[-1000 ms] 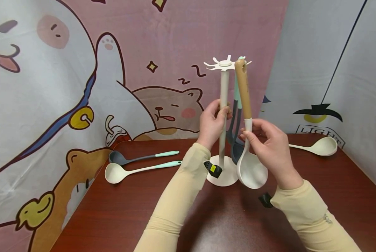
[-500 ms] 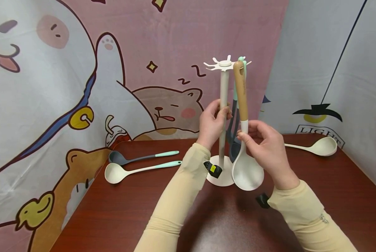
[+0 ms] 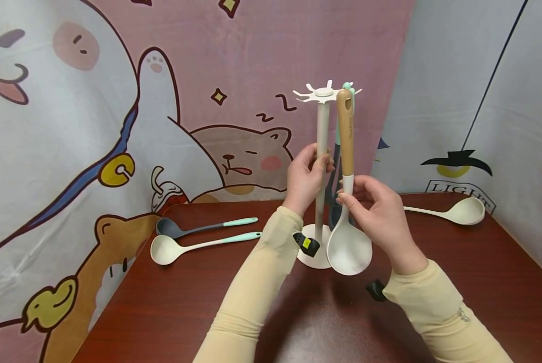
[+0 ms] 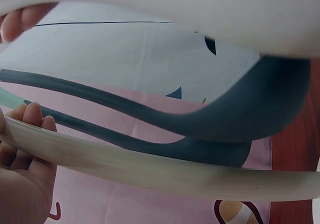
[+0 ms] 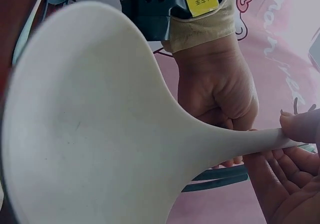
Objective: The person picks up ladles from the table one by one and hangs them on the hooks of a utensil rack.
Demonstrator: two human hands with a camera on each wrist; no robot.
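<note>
A white utensil stand (image 3: pixel 322 123) with a ring of hooks on top rises from a round base on the table. My left hand (image 3: pixel 306 175) grips its pole midway up. In my right hand (image 3: pixel 381 217), thumb and fingers pinch the neck of a white ladle (image 3: pixel 349 249) with a wooden handle. That ladle is upright, its handle top close to the hooks; I cannot tell whether it touches one. Two dark grey utensils with mint handles hang behind it; the left wrist view shows the nearer grey utensil (image 4: pixel 280 99) and the farther one (image 4: pixel 215 151) beside the pole.
On the table (image 3: pixel 198 302) at left lie a grey ladle (image 3: pixel 169 228) and a white ladle (image 3: pixel 167 250), both mint-handled. Another pale ladle (image 3: pixel 467 210) lies at the right, its handle partly behind my right hand. A printed cloth (image 3: pixel 252 50) hangs behind the table.
My right hand has carried the wooden-handled ladle slightly left and down, and its handle stands more upright. My left hand stays on the pole.
</note>
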